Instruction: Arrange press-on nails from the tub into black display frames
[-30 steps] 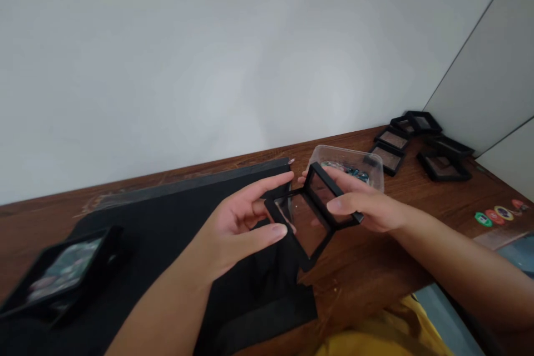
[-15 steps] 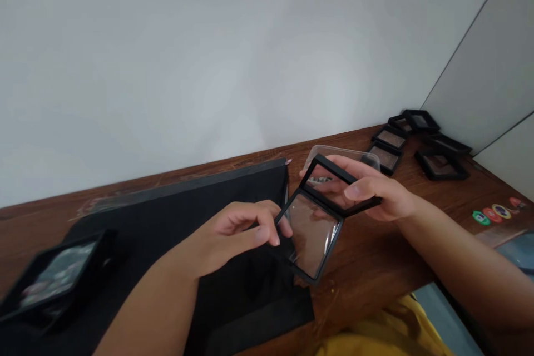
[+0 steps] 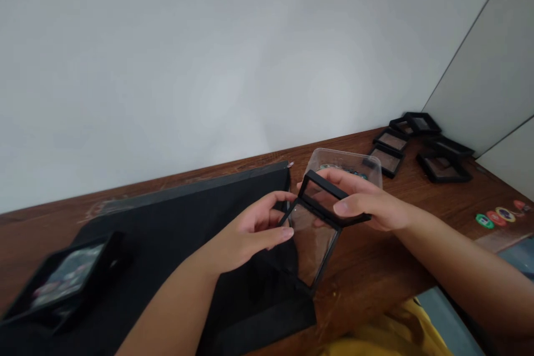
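Nearest, at 5 o'clock from the hinged frame (image 3: pixel 312 245), lies yellow cloth (image 3: pixel 396 328); a black sheet (image 3: pixel 187 211) spreads from 7 to 10. The frame is held open over that sheet's right edge — left hand (image 3: pixel 250 233) at 9 o'clock pinching the near leaf's side, right hand (image 3: pixel 371 203) at 2 gripping the far leaf, thumb across its window. Good handling means fingers on black rims, off the clear film, both leaves supported to spare the hinge. Beyond, a clear tub (image 3: pixel 334 156) at 1 — then black frames (image 3: pixel 386 158) at 2.
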`<state>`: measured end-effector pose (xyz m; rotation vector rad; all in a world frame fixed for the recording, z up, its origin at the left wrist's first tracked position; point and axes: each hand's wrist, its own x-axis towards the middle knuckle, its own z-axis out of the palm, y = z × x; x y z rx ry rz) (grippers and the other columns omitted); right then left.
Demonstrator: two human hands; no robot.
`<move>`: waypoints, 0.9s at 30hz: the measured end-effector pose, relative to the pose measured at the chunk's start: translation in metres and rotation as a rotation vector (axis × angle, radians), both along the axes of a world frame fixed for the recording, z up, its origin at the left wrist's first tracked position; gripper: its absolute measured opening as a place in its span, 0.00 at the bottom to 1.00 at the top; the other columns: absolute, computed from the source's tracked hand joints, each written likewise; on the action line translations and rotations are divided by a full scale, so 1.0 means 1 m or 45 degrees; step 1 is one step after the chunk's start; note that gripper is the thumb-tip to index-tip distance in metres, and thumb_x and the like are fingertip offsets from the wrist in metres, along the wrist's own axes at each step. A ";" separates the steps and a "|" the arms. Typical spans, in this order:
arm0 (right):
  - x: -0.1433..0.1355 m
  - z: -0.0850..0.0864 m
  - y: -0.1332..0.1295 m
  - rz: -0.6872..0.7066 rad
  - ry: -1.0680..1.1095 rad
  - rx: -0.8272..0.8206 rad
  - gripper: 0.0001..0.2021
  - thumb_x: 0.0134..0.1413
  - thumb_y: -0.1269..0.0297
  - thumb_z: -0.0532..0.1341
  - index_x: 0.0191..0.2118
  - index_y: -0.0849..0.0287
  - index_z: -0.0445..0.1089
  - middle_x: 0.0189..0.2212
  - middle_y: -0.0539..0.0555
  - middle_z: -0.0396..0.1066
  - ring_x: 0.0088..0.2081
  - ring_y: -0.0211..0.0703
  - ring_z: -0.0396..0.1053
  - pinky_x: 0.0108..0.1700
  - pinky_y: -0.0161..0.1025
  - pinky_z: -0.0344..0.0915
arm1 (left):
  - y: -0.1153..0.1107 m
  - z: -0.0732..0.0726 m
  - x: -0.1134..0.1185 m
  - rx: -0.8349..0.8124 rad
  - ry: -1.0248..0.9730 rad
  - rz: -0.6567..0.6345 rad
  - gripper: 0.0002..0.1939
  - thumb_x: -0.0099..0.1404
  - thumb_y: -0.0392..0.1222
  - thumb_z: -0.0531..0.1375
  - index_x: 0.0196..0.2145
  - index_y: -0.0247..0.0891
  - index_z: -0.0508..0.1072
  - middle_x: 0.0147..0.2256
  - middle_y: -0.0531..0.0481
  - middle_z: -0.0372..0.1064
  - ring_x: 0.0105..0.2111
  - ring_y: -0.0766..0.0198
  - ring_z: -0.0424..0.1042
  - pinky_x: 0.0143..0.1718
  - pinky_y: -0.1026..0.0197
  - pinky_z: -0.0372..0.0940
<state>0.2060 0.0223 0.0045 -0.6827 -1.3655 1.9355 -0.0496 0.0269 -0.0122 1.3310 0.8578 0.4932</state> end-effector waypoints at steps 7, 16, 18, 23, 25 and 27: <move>0.000 -0.002 -0.008 0.064 -0.036 0.253 0.33 0.56 0.51 0.72 0.63 0.51 0.61 0.68 0.61 0.61 0.70 0.53 0.58 0.72 0.58 0.52 | -0.005 0.002 0.007 -0.089 0.086 -0.163 0.20 0.63 0.52 0.68 0.30 0.42 0.61 0.19 0.59 0.67 0.19 0.69 0.64 0.23 0.65 0.56; -0.002 -0.003 -0.023 -0.146 -0.122 0.595 0.37 0.60 0.35 0.64 0.68 0.47 0.60 0.72 0.59 0.58 0.74 0.60 0.53 0.75 0.61 0.49 | 0.013 0.002 -0.004 0.010 -0.285 0.285 0.21 0.55 0.49 0.70 0.22 0.42 0.61 0.14 0.56 0.64 0.19 0.64 0.71 0.24 0.63 0.62; 0.000 -0.008 -0.023 -0.181 -0.168 0.670 0.36 0.62 0.40 0.65 0.70 0.44 0.57 0.74 0.57 0.55 0.75 0.58 0.51 0.76 0.60 0.47 | 0.019 0.001 -0.007 0.054 -0.333 0.430 0.20 0.54 0.49 0.70 0.21 0.42 0.62 0.14 0.57 0.61 0.17 0.65 0.67 0.22 0.63 0.57; 0.001 -0.013 -0.026 -0.230 -0.308 0.807 0.37 0.67 0.49 0.63 0.76 0.41 0.48 0.78 0.54 0.45 0.77 0.57 0.46 0.76 0.62 0.46 | 0.030 -0.003 -0.011 0.088 -0.368 0.638 0.17 0.50 0.48 0.67 0.20 0.42 0.62 0.15 0.57 0.60 0.18 0.67 0.65 0.24 0.62 0.60; 0.001 -0.014 -0.026 -0.216 -0.343 0.855 0.35 0.69 0.50 0.62 0.75 0.41 0.49 0.78 0.54 0.44 0.77 0.56 0.44 0.77 0.62 0.43 | 0.033 -0.004 -0.012 0.092 -0.371 0.723 0.17 0.51 0.50 0.65 0.19 0.42 0.61 0.16 0.57 0.60 0.20 0.67 0.65 0.27 0.62 0.61; 0.000 -0.015 -0.027 -0.200 -0.338 0.855 0.31 0.71 0.50 0.58 0.75 0.40 0.51 0.77 0.53 0.46 0.77 0.54 0.45 0.77 0.62 0.44 | 0.037 -0.006 -0.013 0.083 -0.358 0.794 0.18 0.51 0.51 0.63 0.18 0.43 0.59 0.17 0.56 0.61 0.22 0.67 0.65 0.28 0.62 0.62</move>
